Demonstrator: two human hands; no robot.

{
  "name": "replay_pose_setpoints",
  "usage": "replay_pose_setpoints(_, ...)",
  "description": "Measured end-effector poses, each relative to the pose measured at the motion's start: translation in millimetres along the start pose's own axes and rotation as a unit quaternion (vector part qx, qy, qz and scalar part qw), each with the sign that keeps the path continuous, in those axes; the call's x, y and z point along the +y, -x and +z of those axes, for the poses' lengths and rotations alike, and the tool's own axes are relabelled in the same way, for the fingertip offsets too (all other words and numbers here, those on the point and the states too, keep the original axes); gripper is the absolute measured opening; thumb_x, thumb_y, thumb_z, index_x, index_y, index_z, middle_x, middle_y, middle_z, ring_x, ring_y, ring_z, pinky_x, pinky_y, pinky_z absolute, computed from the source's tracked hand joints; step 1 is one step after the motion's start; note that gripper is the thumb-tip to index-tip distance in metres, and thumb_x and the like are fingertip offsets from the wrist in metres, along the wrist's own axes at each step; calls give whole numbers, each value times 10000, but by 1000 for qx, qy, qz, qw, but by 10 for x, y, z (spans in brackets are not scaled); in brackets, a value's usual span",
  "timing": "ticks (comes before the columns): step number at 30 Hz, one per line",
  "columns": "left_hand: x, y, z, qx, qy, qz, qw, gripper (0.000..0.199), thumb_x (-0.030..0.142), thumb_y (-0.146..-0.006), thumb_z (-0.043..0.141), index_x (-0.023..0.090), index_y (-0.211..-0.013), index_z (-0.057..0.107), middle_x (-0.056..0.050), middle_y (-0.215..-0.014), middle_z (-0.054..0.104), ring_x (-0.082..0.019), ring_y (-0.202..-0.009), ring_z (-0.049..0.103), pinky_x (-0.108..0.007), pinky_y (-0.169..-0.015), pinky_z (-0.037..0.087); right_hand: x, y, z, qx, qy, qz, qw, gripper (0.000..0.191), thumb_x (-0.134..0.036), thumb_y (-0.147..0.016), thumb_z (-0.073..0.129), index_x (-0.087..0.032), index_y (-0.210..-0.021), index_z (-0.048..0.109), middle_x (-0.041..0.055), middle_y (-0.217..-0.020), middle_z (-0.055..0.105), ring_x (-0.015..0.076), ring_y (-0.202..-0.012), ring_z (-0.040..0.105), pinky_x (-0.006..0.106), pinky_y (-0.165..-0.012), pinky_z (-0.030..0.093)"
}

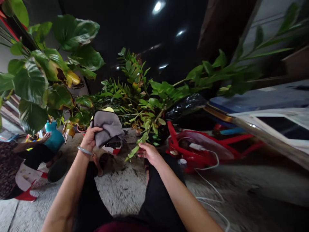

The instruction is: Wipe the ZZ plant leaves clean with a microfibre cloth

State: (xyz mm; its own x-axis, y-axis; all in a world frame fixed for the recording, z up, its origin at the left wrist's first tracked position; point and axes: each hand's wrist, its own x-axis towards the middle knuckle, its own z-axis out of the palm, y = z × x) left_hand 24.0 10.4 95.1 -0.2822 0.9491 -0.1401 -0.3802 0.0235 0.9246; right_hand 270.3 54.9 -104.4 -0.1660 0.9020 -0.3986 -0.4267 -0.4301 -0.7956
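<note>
A grey cloth (109, 125) with dark edging and a bit of yellow at its top is gripped by my left hand (90, 137), thumb on the near side. A silvery bangle circles that wrist. My right hand (150, 153) is closed around the tip of a leafy stem (146, 131), its thumb near the green leaves; some fingers are partly hidden. The stem leans down toward me from a bushy potted plant (161, 91). Just behind the cloth, a small red-and-white box (113, 149) is partly covered.
Large broad-leaved foliage (48, 69) crowds the left. A seated person (12, 164) is at the far left, beside a dark bucket (58, 170). On the right are a red plastic chair (188, 154), a white cable (212, 187) and a board-edged stand (265, 135).
</note>
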Motion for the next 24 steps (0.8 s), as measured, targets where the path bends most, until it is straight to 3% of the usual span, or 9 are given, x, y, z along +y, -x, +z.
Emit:
replay_pose_setpoints(8, -60, 54, -143, 23, 18, -66, 997, 326, -6, -563, 698, 120, -863, 712, -52, -741, 766, -206, -624, 708, -315, -675, 611, -10, 129, 8, -41, -51, -14, 998, 146, -182, -770, 725, -206, -877, 628, -10, -653, 707, 155, -527, 675, 268, -498, 583)
replay_pose_setpoints(16, 135, 149, -44, 19, 31, -62, 997, 334, -35, -601, 630, 118, -887, 711, -76, -760, 777, -253, -712, 757, -348, -721, 639, 27, 154, -26, -60, -76, -34, 995, 124, -168, -792, 716, -208, -841, 610, -7, -642, 724, 166, -527, 686, 257, -471, 571)
replay_pose_setpoints(24, -68, 112, -44, 13, 10, -64, 998, 426, -51, -560, 672, 123, -946, 721, -61, -758, 774, -275, -776, 766, -355, -783, 625, 73, 145, -8, -58, -85, -36, 994, 109, -151, -824, 671, -209, -904, 624, 6, -674, 743, 174, -548, 700, 264, -488, 583)
